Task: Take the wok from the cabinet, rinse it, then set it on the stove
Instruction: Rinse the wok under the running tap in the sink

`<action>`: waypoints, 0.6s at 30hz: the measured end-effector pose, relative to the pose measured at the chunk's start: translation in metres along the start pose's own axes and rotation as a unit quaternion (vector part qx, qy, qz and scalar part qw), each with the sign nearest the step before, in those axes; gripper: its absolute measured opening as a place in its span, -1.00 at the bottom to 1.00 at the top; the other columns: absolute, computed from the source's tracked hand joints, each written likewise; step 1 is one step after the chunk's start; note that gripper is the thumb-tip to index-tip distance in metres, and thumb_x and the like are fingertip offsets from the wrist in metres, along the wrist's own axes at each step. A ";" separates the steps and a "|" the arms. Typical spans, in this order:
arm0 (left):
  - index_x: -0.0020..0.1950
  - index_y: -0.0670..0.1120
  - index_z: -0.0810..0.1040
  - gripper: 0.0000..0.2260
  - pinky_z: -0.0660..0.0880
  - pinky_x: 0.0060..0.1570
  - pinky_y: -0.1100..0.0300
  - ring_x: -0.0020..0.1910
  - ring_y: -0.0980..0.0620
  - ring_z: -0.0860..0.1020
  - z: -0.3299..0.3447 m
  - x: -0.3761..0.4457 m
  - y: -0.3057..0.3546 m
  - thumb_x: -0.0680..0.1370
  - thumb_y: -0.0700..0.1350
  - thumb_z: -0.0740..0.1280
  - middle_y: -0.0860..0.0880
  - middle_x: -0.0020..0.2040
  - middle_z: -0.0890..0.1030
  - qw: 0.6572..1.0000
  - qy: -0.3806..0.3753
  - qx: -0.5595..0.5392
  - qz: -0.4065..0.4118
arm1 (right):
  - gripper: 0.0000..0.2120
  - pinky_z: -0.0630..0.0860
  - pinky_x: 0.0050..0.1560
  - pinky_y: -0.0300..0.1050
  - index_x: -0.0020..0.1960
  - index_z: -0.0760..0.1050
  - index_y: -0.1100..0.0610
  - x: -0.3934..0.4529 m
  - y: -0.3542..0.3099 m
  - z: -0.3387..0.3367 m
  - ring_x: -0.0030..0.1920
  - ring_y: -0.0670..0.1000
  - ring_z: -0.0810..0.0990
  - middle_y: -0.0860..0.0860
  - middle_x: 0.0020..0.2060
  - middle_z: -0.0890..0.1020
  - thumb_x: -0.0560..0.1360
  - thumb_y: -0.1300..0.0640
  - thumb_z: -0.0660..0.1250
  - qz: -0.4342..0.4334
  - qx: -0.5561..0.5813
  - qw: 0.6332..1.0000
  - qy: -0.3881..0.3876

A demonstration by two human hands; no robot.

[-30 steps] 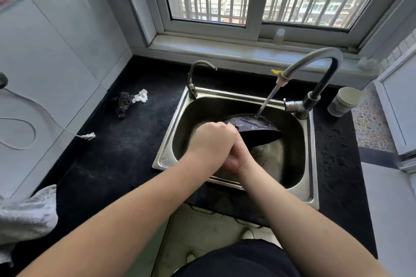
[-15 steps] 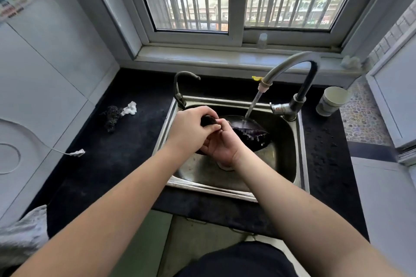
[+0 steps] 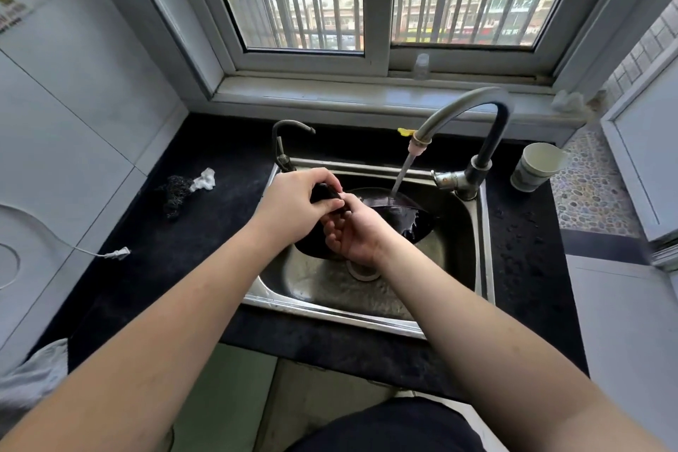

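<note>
While tap point(image 3: 473, 114) runs, L hand point(image 3: 290, 209) grips wok point(image 3: 396, 213) handle, R hand point(image 3: 352, 231) cups underside — over sink point(image 3: 477, 242).

Sink point(image 3: 480, 268) basin crowded: wok point(image 3: 400, 211) fills its middle under both hands, tall faucet point(image 3: 473, 114) arches just right and above them, small tap point(image 3: 284, 143) just behind left hand point(image 3: 290, 209). Counter point(image 3: 205, 231) left of hands open apart from scrubber point(image 3: 174, 189), plug point(image 3: 117, 252). Cup point(image 3: 533, 167) far right.
</note>
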State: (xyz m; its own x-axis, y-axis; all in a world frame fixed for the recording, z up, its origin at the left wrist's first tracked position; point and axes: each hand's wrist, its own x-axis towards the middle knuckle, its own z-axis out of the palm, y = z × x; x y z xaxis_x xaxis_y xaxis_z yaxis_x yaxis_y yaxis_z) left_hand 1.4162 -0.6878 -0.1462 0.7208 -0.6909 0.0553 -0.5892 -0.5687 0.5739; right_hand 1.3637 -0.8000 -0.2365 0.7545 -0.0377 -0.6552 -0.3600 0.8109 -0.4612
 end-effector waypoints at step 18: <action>0.00 0.07 0.64 -0.81 0.54 0.09 0.07 0.00 0.18 0.63 0.024 -0.028 0.016 0.43 -0.14 0.48 0.14 -0.06 0.68 0.989 -0.057 -0.134 0.028 | -0.70 0.55 -0.33 -0.17 -0.02 0.54 0.14 -0.014 0.014 -0.032 -0.29 0.00 0.57 0.08 -0.20 0.62 0.59 -0.01 0.11 -0.030 0.047 0.997 -0.060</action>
State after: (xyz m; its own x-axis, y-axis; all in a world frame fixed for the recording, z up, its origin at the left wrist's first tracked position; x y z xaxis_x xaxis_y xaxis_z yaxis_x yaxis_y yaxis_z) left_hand 1.3781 -0.6887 -0.1583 0.6349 -0.7725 0.0081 -0.4979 -0.4012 0.7688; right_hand 1.3308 -0.8064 -0.2527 0.8349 -0.0227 -0.5499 -0.2639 0.8602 -0.4363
